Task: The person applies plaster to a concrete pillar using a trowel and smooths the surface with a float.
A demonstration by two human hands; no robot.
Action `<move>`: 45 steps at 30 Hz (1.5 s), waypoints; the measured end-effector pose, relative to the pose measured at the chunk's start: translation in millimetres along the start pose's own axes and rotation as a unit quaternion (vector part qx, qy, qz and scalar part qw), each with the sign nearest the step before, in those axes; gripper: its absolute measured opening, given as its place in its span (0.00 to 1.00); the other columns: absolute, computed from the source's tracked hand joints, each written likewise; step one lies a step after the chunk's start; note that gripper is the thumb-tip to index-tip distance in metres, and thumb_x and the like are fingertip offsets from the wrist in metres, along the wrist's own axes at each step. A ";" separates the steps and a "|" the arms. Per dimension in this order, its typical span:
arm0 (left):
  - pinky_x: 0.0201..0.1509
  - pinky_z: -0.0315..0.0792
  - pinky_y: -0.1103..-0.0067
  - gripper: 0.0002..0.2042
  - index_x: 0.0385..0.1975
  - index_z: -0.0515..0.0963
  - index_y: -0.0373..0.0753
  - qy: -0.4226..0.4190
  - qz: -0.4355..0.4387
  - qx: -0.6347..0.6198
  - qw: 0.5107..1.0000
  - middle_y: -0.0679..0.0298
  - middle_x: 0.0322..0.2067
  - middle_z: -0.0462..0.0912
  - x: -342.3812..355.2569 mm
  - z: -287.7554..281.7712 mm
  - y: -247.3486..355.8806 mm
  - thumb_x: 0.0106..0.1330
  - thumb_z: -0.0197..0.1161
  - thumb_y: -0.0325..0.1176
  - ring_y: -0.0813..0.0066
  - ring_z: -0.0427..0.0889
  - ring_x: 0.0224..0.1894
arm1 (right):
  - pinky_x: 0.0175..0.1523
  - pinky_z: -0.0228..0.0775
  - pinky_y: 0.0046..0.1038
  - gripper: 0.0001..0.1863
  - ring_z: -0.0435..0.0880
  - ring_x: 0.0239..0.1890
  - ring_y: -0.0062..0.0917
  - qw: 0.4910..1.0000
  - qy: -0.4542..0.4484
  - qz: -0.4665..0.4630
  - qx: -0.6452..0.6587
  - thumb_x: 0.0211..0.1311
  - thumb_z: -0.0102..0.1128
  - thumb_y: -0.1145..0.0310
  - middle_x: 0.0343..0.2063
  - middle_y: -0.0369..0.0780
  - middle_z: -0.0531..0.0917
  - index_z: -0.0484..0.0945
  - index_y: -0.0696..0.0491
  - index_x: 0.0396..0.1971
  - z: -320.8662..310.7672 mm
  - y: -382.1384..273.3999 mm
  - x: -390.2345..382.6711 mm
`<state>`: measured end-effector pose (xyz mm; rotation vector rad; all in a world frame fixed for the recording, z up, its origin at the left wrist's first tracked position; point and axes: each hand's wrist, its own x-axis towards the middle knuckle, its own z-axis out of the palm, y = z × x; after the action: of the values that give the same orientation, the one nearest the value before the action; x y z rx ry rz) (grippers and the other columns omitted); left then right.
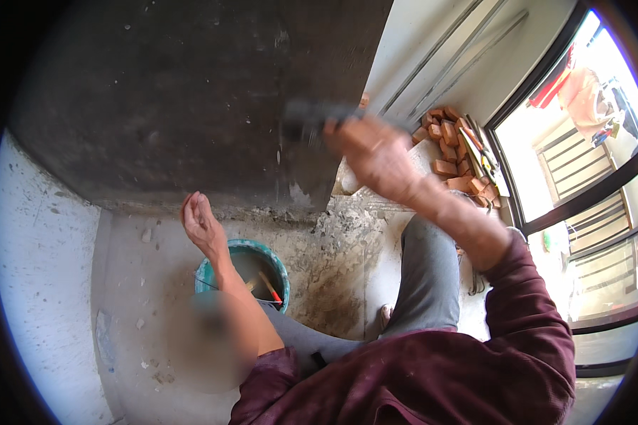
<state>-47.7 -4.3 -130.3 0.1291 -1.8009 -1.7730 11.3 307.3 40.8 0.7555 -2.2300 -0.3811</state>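
My right hand [368, 152] grips a dark trowel [308, 120] against the dark grey plastered wall [191, 92], close to the wall's right edge. Motion smears both the trowel and the hand, so the tool's exact outline is unclear. Lower and to the left, my left hand [200, 219] is raised near the wall's bottom edge. Its fingers are loosely bent and nothing shows in them. Under my left forearm stands a teal bucket [282, 265] with murky water in it. A tool with a red and yellowish handle [269, 287] leans inside the bucket.
Orange bricks [446, 145] are piled in the far right corner, with long strips [485, 159] beside them. A black-framed window [546, 212] runs along the right. On the left is a pale wall [46, 283]. Cement crumbs and stains mark the floor [340, 283].
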 end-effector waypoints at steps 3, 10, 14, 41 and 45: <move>0.53 0.72 0.74 0.19 0.47 0.77 0.28 0.000 -0.017 -0.028 0.999 0.55 0.49 0.74 5.3 -0.2 -6.1 0.71 0.58 0.42 0.65 0.78 0.49 | 0.34 0.80 0.28 0.18 0.77 0.37 0.26 0.981 -0.089 0.000 0.172 0.53 0.57 0.77 0.38 0.38 0.74 0.77 0.57 0.47 18.7 -44.6 -38.8; 0.55 0.70 0.73 0.20 0.46 0.78 0.28 0.022 0.010 0.019 1.000 0.53 0.47 0.75 10.2 -28.2 -10.9 0.70 0.58 0.44 0.64 0.77 0.48 | 0.42 0.77 0.32 0.32 0.80 0.42 0.30 0.978 0.136 0.083 -0.134 0.44 0.71 0.69 0.41 0.35 0.80 0.77 0.45 0.55 -104.3 70.2 62.4; 0.59 0.71 0.69 0.24 0.51 0.76 0.29 0.002 -0.028 0.014 0.999 0.53 0.50 0.76 5.0 -28.1 -5.5 0.71 0.56 0.47 0.61 0.77 0.53 | 0.40 0.74 0.32 0.31 0.80 0.36 0.39 0.984 0.141 0.105 -0.007 0.39 0.67 0.76 0.34 0.44 0.76 0.76 0.58 0.52 -116.6 50.7 91.6; 0.57 0.73 0.65 0.24 0.55 0.73 0.30 -0.036 -0.042 0.127 0.990 0.52 0.54 0.76 -11.1 -18.7 -3.2 0.74 0.47 0.47 0.60 0.78 0.54 | 0.47 0.72 0.36 0.26 0.81 0.41 0.40 0.774 0.281 0.376 0.425 0.58 0.66 0.64 0.35 0.49 0.81 0.74 0.54 0.57 64.6 -16.5 -35.6; 0.57 0.73 0.64 0.24 0.54 0.74 0.30 -0.053 -0.039 0.119 0.991 0.53 0.54 0.76 -9.4 -8.5 -15.5 0.75 0.46 0.47 0.58 0.78 0.54 | 0.65 0.64 0.35 0.31 0.74 0.61 0.33 0.670 0.085 0.537 0.506 0.65 0.62 0.58 0.56 0.49 0.78 0.67 0.49 0.66 135.3 -91.7 -114.9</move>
<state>-41.2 -8.9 -148.7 0.2068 -2.1075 -1.6384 13.2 312.4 -159.0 -0.1893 -2.1315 1.5331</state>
